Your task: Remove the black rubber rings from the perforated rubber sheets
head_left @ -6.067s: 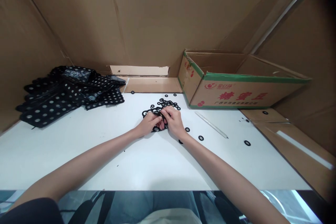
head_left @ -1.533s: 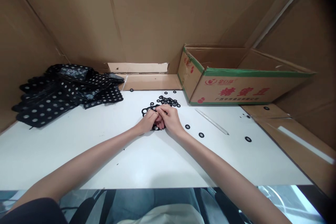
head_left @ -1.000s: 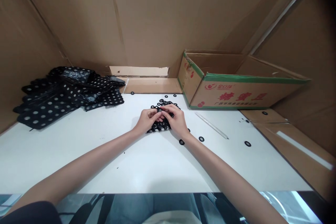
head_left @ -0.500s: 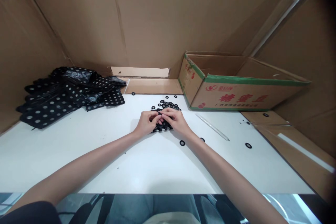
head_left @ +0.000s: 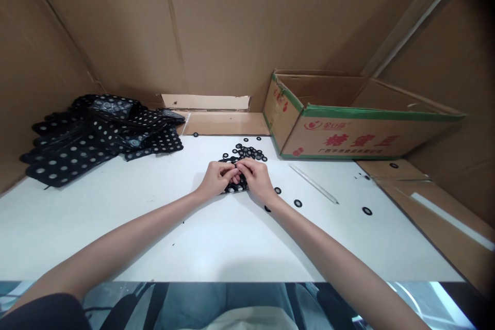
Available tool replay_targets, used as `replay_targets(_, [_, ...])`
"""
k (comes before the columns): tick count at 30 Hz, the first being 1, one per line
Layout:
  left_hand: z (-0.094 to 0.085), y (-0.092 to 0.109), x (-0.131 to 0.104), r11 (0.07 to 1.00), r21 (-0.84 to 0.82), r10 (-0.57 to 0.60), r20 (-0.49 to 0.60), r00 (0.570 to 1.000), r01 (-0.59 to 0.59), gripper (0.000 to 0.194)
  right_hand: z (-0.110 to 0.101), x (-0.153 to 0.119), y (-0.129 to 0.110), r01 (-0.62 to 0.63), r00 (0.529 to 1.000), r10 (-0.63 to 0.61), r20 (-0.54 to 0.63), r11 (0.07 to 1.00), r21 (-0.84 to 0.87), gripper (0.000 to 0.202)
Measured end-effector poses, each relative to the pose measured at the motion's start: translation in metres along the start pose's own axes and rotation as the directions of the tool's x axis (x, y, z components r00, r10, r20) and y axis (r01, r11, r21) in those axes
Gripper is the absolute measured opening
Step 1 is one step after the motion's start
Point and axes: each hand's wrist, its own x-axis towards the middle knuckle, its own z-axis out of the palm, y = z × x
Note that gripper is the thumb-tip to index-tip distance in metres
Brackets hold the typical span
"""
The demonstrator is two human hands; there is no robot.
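Observation:
My left hand (head_left: 215, 179) and my right hand (head_left: 257, 177) meet fingertip to fingertip near the middle of the table. Both are closed in a pinch, with a small dark piece between the fingertips, mostly hidden and too small to name surely. Beneath them lies a black sheet with pale round dots (head_left: 231, 188), partly covered by the hands. Just behind the fingers is a pile of small black rings (head_left: 250, 151). Loose black rings lie by my right wrist, one black ring (head_left: 297, 203) beside the forearm and another partly under it.
A heap of black dotted sheets (head_left: 104, 131) lies at the left. An open cardboard box with green edging (head_left: 348, 134) stands at the back right. In front of it rests a clear thin rod (head_left: 314, 184). Cardboard walls (head_left: 232, 26) enclose the white table (head_left: 216, 247).
My right hand and forearm have shifted slightly left, uncovering rings beside the wrist and partly covering another. The fingertips stay pinched together. The whole view has tilted slightly.

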Motion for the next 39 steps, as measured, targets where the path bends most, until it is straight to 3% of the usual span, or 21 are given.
replay_targets(9, [0.003,-0.002,0.0,0.999,-0.053,-0.008,0.003,1.0,0.009,0.018,0.007,-0.001,0.0,-0.098,0.99,0.092,-0.108,0.994,-0.053,0.033])
replay_targets(16, [0.004,-0.008,0.008,0.992,-0.111,-0.06,-0.074,0.995,0.052,0.024,-0.002,0.005,0.009,-0.169,0.984,0.174,-0.031,0.979,0.116,0.027])
replay_targets(20, [0.001,-0.009,0.011,0.979,-0.162,-0.137,-0.06,0.989,0.126,0.033,-0.009,0.008,0.018,-0.152,0.988,0.144,0.06,0.972,0.181,0.02])
replay_targets(27, [-0.003,-0.009,0.014,0.923,-0.29,-0.275,-0.036,0.961,0.253,0.042,-0.018,0.01,0.016,0.08,0.984,-0.079,0.161,0.997,-0.003,0.017])
replay_targets(31, [-0.004,-0.01,0.014,0.903,-0.323,-0.328,-0.087,0.941,0.284,0.033,-0.034,0.019,0.014,0.034,0.988,-0.01,0.152,0.987,-0.158,0.014])
replay_targets(34, [-0.004,-0.011,0.013,0.922,-0.314,-0.295,-0.195,0.935,0.225,0.031,-0.066,0.027,0.008,-0.124,0.974,0.196,0.112,0.88,-0.458,0.008])
replay_targets(37, [-0.003,-0.012,0.013,0.918,-0.349,-0.284,-0.254,0.924,0.187,0.037,-0.104,0.03,0.0,-0.279,0.938,0.339,-0.068,0.627,-0.727,0.009])
replay_targets(39, [-0.003,-0.012,0.013,0.913,-0.365,-0.278,-0.237,0.931,0.18,0.036,-0.123,0.029,-0.002,-0.357,0.873,0.469,-0.137,0.421,-0.834,0.017])
